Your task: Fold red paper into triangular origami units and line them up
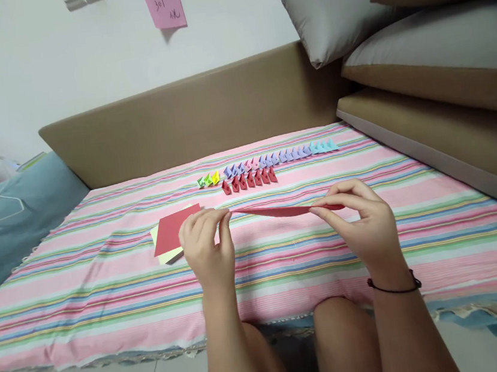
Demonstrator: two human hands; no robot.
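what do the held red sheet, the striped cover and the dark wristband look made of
Red sheet: matte paper, likely, being thin and slightly bowed. Striped cover: probably matte woven cloth, since it wrinkles and has a fringed edge. Dark wristband: perhaps cord, thin and knobbed; finish unclear.

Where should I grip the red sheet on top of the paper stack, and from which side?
I'd pinch the red sheet by its near-left corner, coming from the left: it lies flat and skewed on pale yellow paper, and that corner seems to jut slightly past that paper. The left hand hides the sheet's right part.
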